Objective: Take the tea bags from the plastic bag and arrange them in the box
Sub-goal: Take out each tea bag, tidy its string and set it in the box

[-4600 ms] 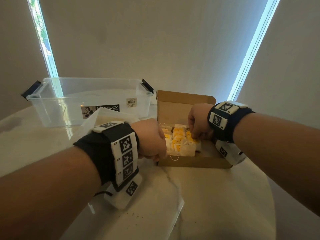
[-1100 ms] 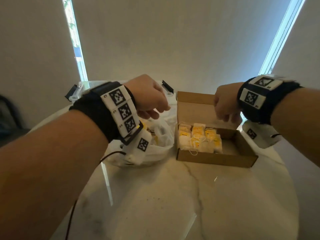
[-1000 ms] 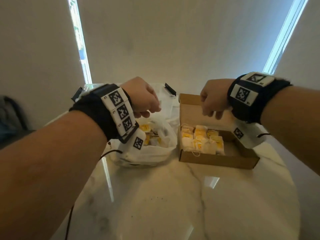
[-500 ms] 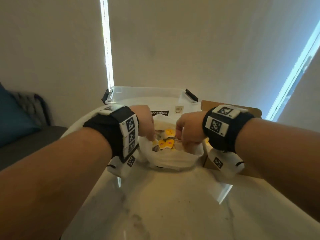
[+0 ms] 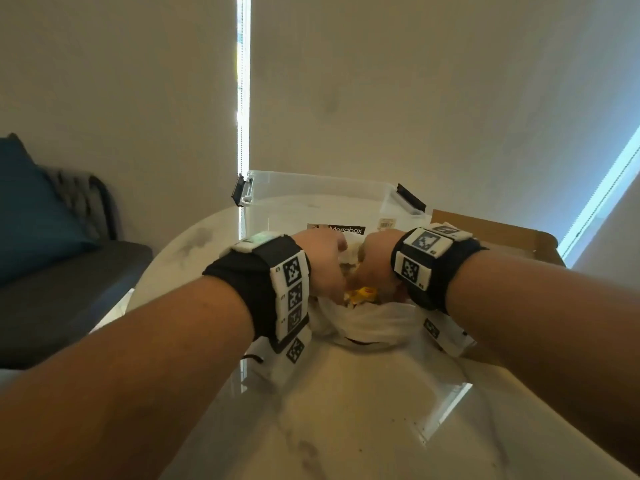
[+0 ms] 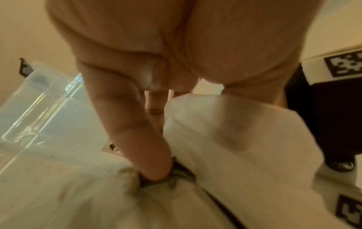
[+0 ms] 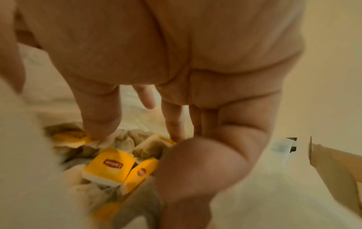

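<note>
A white plastic bag [image 5: 363,323] lies on the marble table with its mouth open. Inside are several tea bags [image 5: 362,294] with yellow tags. My left hand [image 5: 325,271] grips the bag's left rim; in the left wrist view the fingers of that hand [image 6: 154,139] press into a fold of the white plastic [image 6: 235,139]. My right hand [image 5: 374,271] is down inside the bag. In the right wrist view its thumb and forefinger [image 7: 135,133] stand apart, tips touching the tea bags [image 7: 109,165], and lift nothing. The cardboard box [image 5: 485,230] stands to the right, mostly hidden by my right arm.
A clear plastic container [image 5: 311,206] with black clips stands right behind the bag. The round table's bare marble top [image 5: 346,410] stretches toward me. A grey sofa [image 5: 69,289] with a blue cushion sits beyond the table's left edge.
My right hand left the cardboard box, swung left and went down into the plastic bag. My left hand dropped onto the bag's rim. The head view turned left, toward the bag.
</note>
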